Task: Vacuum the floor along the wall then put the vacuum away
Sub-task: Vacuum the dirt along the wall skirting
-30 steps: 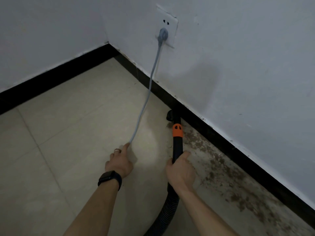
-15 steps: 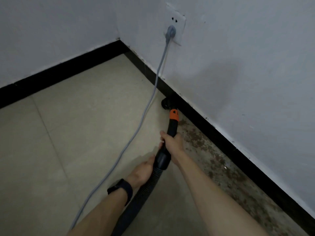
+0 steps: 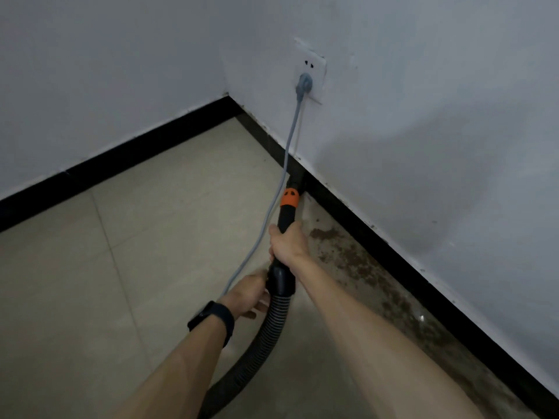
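Head view showed the right hand (image 3: 287,243) curled round the vacuum wand (image 3: 286,216) and the left hand (image 3: 249,294) gripping the hose cuff (image 3: 281,279), with the nozzle (image 3: 297,180) at frame centre against the baseboard (image 3: 393,246); a slow pull back over the brown dirt (image 3: 357,261), clear of the power cord (image 3: 272,207), looked best.

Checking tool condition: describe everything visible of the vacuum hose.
The vacuum hose is black, ribbed plastic by its look, curving from the bottom edge into a smooth rigid tube with an orange collar. Its tip sits low against the baseboard. The right hand grips the tube; the left hand holds the cuff.
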The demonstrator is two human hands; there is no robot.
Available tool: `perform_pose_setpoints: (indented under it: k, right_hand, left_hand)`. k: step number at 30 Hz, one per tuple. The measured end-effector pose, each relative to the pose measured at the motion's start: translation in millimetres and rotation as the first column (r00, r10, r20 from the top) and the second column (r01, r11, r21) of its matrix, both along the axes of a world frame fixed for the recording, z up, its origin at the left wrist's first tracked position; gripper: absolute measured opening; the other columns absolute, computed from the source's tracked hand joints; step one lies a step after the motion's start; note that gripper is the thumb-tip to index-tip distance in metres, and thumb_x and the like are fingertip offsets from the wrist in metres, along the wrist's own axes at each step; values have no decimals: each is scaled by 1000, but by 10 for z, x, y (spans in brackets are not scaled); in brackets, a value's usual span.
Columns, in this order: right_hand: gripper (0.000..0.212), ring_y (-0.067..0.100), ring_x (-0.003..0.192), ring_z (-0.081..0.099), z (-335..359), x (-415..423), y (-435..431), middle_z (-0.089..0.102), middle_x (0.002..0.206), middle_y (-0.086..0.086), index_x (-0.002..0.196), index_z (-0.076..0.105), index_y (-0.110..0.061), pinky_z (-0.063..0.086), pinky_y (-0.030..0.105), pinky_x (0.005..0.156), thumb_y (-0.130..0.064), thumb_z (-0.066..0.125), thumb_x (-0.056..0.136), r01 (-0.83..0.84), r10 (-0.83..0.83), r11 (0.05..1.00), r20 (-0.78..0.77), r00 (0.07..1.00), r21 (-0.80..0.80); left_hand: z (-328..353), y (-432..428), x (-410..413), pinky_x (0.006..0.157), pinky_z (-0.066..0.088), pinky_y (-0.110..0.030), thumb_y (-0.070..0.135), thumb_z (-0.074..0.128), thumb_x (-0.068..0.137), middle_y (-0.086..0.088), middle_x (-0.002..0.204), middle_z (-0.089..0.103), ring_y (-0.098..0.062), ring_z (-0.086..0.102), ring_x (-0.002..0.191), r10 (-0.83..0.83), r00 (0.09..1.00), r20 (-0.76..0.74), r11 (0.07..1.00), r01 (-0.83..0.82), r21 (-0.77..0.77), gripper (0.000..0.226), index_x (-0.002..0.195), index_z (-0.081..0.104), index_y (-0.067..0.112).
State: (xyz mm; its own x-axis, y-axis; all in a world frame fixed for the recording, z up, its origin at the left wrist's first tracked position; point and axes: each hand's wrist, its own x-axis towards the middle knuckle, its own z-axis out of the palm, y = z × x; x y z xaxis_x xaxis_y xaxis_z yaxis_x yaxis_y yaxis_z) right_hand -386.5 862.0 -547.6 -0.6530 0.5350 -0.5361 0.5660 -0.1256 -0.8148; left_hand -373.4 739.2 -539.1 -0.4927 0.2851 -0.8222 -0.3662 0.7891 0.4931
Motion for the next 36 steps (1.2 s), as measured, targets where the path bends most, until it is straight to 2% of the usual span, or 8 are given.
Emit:
perform_pose_setpoints:
  k: [5, 8, 10, 15, 21, 25, 31, 36]
  right_hand:
    - [49, 31, 94, 66, -157, 188, 137, 63, 120, 18, 138, 33, -6, 53, 37, 74, -34, 50, 103, -207, 173, 962, 185, 967, 179]
    - [51, 35, 102, 65, -239, 258, 157, 61, 125, 21, 142, 30, -3, 47, 34, 72, -32, 49, 105, -262, 216, 939, 207, 954, 224]
    - [51, 36, 106, 65, -234, 245, 181, 61, 127, 22, 143, 29, -3, 46, 34, 73, -31, 48, 105, -277, 230, 935, 214, 949, 223]
    - [49, 35, 108, 63, -200, 204, 238, 59, 129, 22, 143, 29, -3, 45, 33, 75, -31, 48, 106, -282, 243, 941, 207, 948, 187]
    - [47, 28, 79, 64, -193, 265, 350, 61, 106, 14, 135, 38, -6, 53, 35, 63, -27, 56, 97, -166, 154, 981, 123, 980, 97]
    - [39, 32, 76, 68, -154, 255, 461, 65, 103, 17, 121, 44, -12, 60, 40, 63, -26, 61, 88, -166, 157, 982, 95, 983, 93]
    - [50, 35, 98, 68, -114, -48, 360, 62, 119, 18, 138, 36, -9, 56, 39, 73, -24, 57, 95, -284, 266, 951, 148, 953, 120]
    - [55, 37, 110, 62, -120, -294, 352, 57, 131, 21, 146, 29, -6, 55, 41, 83, -26, 55, 101, -285, 244, 938, 206, 948, 199]
  left_hand:
    - [71, 42, -30, 87, 50, -33, 19, 53, 92, 1, 115, 70, -18, 67, 101, -150, 987, 63, 989, 150, -6, 36, 128, 58, 19]
    - [21, 143, 111, 96, 51, -37, 22, 67, 86, 4, 121, 68, -15, 66, 107, -291, 950, 116, 955, 295, -22, 49, 133, 53, 25]
    - [-56, 226, 201, 86, 52, -32, 35, 73, 88, 5, 123, 65, -15, 66, 107, -332, 938, 97, 942, 336, -23, 57, 138, 47, 25]
    - [-78, 348, 230, 47, 41, -8, 50, 70, 89, 4, 117, 63, -13, 64, 92, -388, 919, -63, 921, 388, -15, 57, 135, 56, 19]
    - [-70, 371, 194, 65, 53, -20, 63, 69, 82, 6, 113, 64, -13, 67, 92, -382, 921, -76, 924, 379, -51, 58, 121, 57, 22]
    - [-153, 474, 142, 89, 58, -37, 62, 75, 77, 3, 116, 70, -16, 71, 92, -382, 915, -133, 924, 378, -56, 62, 122, 64, 21]
    - [-147, 383, -49, 58, 45, -18, 61, 67, 85, 5, 116, 67, -14, 70, 89, -328, 936, -124, 945, 327, -29, 56, 123, 61, 21]
    - [-206, 372, -186, 59, 45, -20, 61, 59, 91, 0, 132, 62, -17, 71, 94, -292, 947, -134, 956, 294, -3, 65, 139, 49, 18]
